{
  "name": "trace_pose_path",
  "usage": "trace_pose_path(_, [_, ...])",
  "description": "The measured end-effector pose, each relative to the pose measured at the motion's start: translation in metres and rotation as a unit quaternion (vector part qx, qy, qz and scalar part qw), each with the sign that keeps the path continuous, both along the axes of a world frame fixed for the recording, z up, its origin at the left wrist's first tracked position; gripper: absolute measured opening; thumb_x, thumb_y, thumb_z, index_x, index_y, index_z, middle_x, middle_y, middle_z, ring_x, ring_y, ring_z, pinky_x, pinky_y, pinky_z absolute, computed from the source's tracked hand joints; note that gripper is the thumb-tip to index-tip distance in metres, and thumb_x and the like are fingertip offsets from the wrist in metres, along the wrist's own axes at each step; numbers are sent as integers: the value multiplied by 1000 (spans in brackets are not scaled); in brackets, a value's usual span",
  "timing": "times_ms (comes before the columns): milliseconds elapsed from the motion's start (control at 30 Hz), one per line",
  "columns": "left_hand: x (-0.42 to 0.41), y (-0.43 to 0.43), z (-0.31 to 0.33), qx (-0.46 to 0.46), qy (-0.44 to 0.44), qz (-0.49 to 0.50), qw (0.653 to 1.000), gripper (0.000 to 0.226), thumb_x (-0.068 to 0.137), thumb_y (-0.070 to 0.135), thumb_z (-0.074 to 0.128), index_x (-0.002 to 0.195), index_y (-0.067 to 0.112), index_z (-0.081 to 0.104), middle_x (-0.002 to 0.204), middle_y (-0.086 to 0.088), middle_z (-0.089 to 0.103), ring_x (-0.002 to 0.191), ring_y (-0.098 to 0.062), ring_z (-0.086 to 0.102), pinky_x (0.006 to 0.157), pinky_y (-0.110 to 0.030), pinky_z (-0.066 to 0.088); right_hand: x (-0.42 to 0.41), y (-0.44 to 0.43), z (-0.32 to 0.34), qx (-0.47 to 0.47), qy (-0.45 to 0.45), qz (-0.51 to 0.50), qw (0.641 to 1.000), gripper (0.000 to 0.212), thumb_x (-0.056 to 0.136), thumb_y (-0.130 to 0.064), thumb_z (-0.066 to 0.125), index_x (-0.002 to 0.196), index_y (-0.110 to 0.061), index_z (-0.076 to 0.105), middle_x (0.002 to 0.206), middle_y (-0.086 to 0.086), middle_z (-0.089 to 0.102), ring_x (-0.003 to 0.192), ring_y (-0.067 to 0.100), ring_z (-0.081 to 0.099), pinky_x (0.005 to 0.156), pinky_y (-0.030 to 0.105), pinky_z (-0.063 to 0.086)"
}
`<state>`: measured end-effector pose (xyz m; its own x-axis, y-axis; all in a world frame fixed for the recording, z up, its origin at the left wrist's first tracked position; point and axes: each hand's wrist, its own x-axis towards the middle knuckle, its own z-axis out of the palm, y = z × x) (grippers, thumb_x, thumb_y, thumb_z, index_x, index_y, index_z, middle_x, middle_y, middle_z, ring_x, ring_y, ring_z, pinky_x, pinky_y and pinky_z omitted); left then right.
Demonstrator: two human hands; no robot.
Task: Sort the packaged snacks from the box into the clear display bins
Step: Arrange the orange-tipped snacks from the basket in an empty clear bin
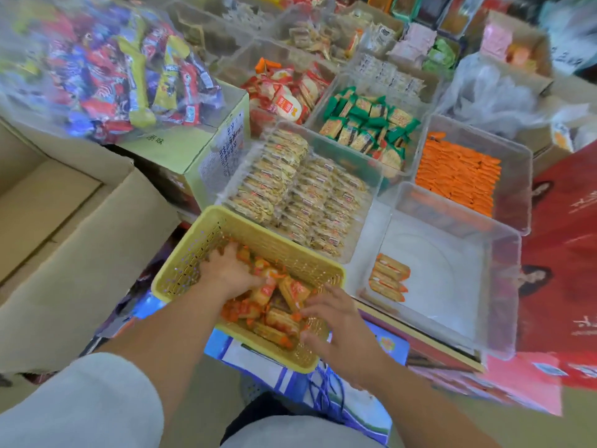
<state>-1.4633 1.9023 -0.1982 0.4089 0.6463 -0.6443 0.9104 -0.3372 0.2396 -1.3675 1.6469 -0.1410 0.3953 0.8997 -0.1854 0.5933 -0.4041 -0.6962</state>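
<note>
Snack packets in yellow basket; left hand grip buried, unclear; right hand spread at near rim.

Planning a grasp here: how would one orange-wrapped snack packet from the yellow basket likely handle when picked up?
Probably light: the orange-wrapped snack packets are small and lie loosely heaped in the yellow basket. Their glossy film looks slippery, so one might slide from a loose pinch. The flat bar shape suggests no rolling.
</note>
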Motion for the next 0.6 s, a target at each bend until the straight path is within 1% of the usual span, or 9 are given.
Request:
trace_pose_path(67, [1, 7, -1, -28, -7, 22, 999, 125, 63, 70, 86, 160, 35, 17, 160, -20, 23, 145, -47, 30, 116, -54, 34, -6, 1, -5, -11, -33, 4, 999, 35, 94, -43, 67, 124, -24, 69, 137, -11, 56, 154, 12, 3, 122, 30, 8])
trace_pose_path(167, [0, 17, -6, -65, -2, 23, 998, 123, 63, 62, 90, 159, 39, 15, 158, -22, 26, 141, -47, 37, 113, -55, 41, -12, 3, -10, -61, -93, 30, 993, 39, 93, -51, 63, 127, -31, 65, 143, -15, 51, 154, 12, -12, 121, 28, 0])
trace_pose_path(233, [-3, 19, -13, -96, -23, 26, 995, 125, 66, 55, 92, 159, 38, 10, 158, -22, 31, 137, -46, 44, 110, -52, 44, -14, 5, -12, -95, -114, 48, 988, 43, 93, -55, 59, 130, -34, 62, 146, -17, 47, 152, 12, -21, 123, 33, 2])
trace_pose_path(300, [-7, 20, -18, -102, -29, 9, 994, 126, 68, 52, 91, 161, 36, 7, 158, -21, 35, 134, -44, 50, 107, -47, 47, -15, 6, -12, -120, -129, 61, 982, 45, 93, -59, 56, 131, -36, 60, 149, -17, 44, 151, 14, -26, 125, 40, 4])
trace_pose_path(367, [-6, 20, -20, -93, -34, -21, 995, 122, 70, 50, 91, 162, 33, 13, 157, -18, 41, 133, -41, 53, 107, -45, 48, -17, 6, -12, -136, -141, 67, 978, 46, 92, -62, 54, 132, -39, 58, 152, -17, 41, 150, 15, -30, 124, 41, -1])
trace_pose_path(400, [-5, 20, -21, -92, -43, -33, 994, 115, 72, 47, 91, 160, 31, 20, 152, -16, 47, 129, -38, 56, 102, -43, 51, -18, 6, -12, -140, -145, 67, 977, 46, 92, -62, 53, 132, -39, 58, 153, -17, 40, 149, 15, -32, 123, 40, -2])
trace_pose_path(467, [-1, 21, -20, -88, -67, -52, 993, 95, 76, 36, 90, 152, 30, 34, 131, -10, 60, 109, -32, 64, 80, -36, 54, -18, 6, -12, -149, -149, 64, 975, 48, 92, -64, 52, 134, -40, 56, 153, -19, 39, 149, 14, -33, 123, 41, -3])
trace_pose_path(533, [1, 21, -18, -71, -78, -67, 992, 79, 78, 31, 89, 141, 30, 41, 104, -3, 59, 83, -22, 63, 59, -30, 46, -17, 8, -11, -159, -152, 59, 974, 50, 92, -64, 52, 136, -40, 55, 154, -19, 38, 149, 14, -32, 123, 44, -1])
trace_pose_path(600, [1, 22, -16, -45, -81, -89, 992, 73, 79, 33, 88, 136, 30, 43, 96, -2, 60, 75, -18, 61, 51, -29, 39, -17, 10, -9, -163, -158, 55, 972, 53, 92, -64, 51, 139, -40, 52, 154, -18, 38, 151, 15, -27, 124, 47, -4])
